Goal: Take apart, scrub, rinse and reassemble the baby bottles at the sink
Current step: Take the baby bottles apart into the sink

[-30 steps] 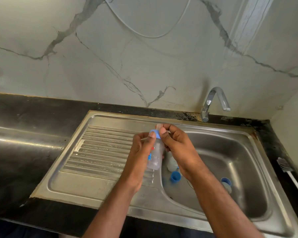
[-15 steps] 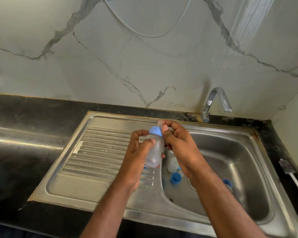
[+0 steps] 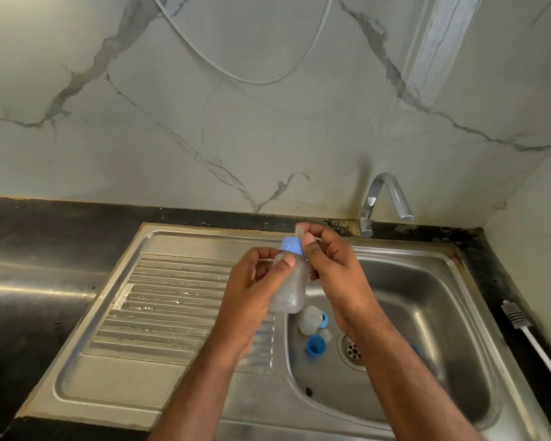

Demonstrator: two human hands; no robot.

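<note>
I counted two hands, the left hand (image 3: 252,291) and the right hand (image 3: 334,275), and one held bottle (image 3: 291,288) between their fingers, carrying one blue collar (image 3: 291,245). Below the fingers I made out one more clear bottle (image 3: 310,319), one loose blue cap (image 3: 315,345) and one drain (image 3: 352,350). Beyond the fingertips stood one tap (image 3: 384,198).

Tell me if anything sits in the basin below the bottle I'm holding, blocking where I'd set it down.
Yes. Under the clear plastic bottle, a pale translucent bottle piece and a blue round cap lie on the steel basin floor beside the drain.
</note>
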